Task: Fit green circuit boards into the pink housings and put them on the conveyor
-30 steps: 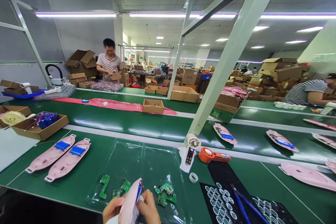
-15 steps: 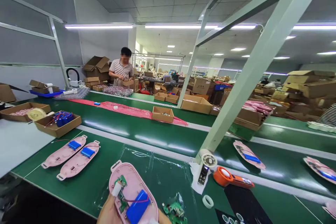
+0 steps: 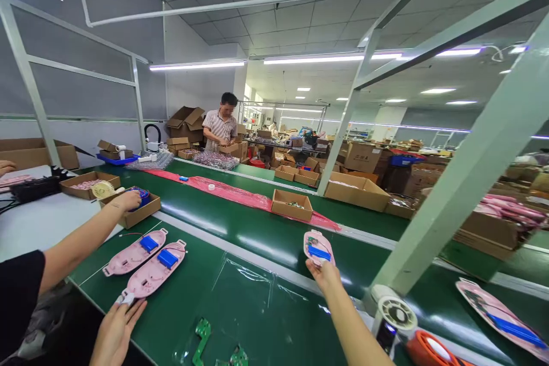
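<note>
"What's nearest?"
"Two green boards point(image 3: 202, 338), one cut off below. Then the left hand point(image 3: 110, 333), fingers at the near end of one of two pink shells point(image 3: 146, 281); gripping or not, I can't tell."
"The right hand point(image 3: 325, 275)?"
"Holding a third shell point(image 3: 312, 243) over the belt point(image 3: 257, 249), hiding its near end. Half a second ago both hands held a shell close in."
"Farther left?"
"A co-worker's hand point(image 3: 128, 200), newly at the battery box point(image 3: 146, 215)."

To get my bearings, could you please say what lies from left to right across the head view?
Black sleeve, left hand, green circuit boards, right hand holding a pink shell, white fan, far-right pink shell.
</note>
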Available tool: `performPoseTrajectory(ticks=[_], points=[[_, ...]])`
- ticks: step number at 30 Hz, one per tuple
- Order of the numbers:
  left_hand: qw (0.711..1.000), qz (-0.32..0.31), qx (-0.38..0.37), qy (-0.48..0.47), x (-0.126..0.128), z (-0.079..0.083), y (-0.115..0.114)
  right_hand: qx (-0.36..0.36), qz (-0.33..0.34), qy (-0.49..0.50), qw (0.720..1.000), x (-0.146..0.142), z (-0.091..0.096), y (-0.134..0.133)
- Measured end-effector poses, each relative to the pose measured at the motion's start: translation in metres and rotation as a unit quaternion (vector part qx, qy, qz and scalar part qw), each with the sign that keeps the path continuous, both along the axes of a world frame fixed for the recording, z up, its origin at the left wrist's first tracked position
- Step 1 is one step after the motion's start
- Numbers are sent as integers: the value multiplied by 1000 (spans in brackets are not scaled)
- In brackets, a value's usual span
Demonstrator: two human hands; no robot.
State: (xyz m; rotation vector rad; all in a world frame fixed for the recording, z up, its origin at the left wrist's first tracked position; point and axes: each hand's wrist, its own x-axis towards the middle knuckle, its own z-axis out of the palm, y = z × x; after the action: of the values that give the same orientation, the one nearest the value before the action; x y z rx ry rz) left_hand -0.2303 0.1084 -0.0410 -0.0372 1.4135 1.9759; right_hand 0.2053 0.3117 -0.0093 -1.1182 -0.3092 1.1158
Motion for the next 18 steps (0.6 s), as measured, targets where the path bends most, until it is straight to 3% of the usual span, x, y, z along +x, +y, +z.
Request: performPoseTrajectory(ticks=[5, 9, 11, 14, 16, 18], points=[[997, -67, -18, 31, -11, -2, 16, -92, -24, 29, 995, 15, -5, 10], [995, -53, -23, 85, -7, -5, 18, -86, -31, 18, 996, 12, 4, 2], [992, -50, -15, 112, -2, -4, 14, -66, -4, 4, 998, 2, 12, -13], [985, -82, 6, 150, 10, 5, 6, -8, 129, -12, 992, -22, 25, -56], [978, -120, 13, 169, 20, 17, 3, 22, 267, -18, 963, -40, 28, -96], [970, -159, 13, 182, 34, 31, 3, 36, 348, -34, 936, -56, 20, -138]])
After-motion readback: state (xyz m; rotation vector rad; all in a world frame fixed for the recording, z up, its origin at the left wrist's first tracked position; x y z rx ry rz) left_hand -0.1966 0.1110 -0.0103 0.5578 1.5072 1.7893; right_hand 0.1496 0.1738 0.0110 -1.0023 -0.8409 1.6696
